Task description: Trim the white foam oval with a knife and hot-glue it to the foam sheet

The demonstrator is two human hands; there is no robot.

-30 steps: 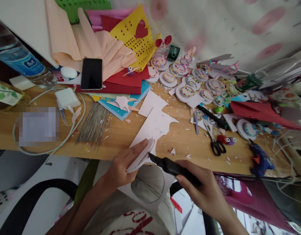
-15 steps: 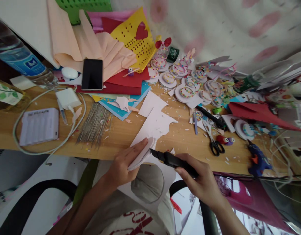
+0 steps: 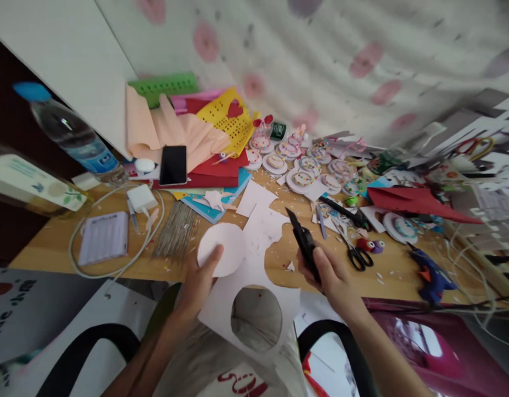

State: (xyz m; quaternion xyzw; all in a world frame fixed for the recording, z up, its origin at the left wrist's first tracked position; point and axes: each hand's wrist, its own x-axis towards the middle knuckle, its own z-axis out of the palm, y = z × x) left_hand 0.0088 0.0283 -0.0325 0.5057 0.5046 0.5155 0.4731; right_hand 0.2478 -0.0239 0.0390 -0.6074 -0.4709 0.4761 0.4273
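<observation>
My left hand holds a white paper circle flat, facing up, above the near edge of the wooden table. In my right hand are black scissors, blades closed and pointing away from me. Between both hands a white paper sheet hangs over the table edge, with a round hole cut out of it.
Coloured paper sheets and a black phone lie at the back left. Several decorated paper discs sit at the back middle. A second pair of scissors, a blue glue gun, a water bottle and a charger with cable are nearby.
The paper circle has come free of the sheet, and my left hand lifted it flat. My right hand swung the scissors up and away. The camera tilted upward.
</observation>
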